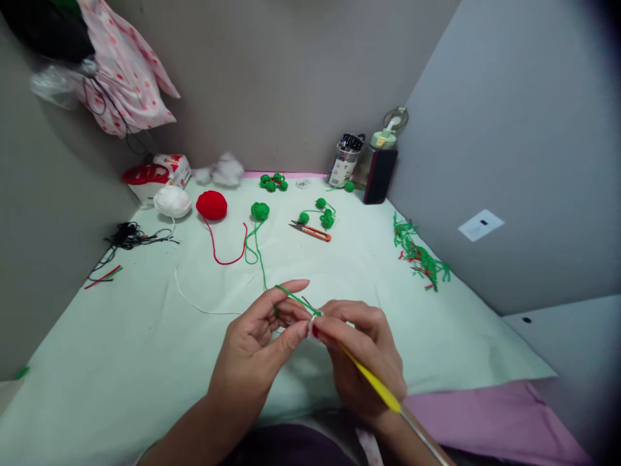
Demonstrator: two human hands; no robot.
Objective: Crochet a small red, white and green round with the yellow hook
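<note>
My left hand (257, 333) pinches a small crocheted piece (312, 329) of white, red and green yarn between thumb and fingers. A green strand (292, 296) runs over its raised index finger to the piece. In my right hand (366, 343) is a crochet hook (377, 384) with a yellow grip, its tip at the piece and mostly hidden by the fingers. Both hands meet at the piece, just above the cloth. The green strand leads back to a green yarn ball (260, 211). White yarn (194, 304) trails from the left toward my left hand.
Beyond the hands lie a red yarn ball (212, 205), a white yarn ball (173, 202), orange thread snips (313, 232) and small green crocheted balls (327, 219). Black cord (129, 235) sits left, green-red yarn scraps (422, 255) right. A phone (381, 177) leans near a pen cup (343, 165).
</note>
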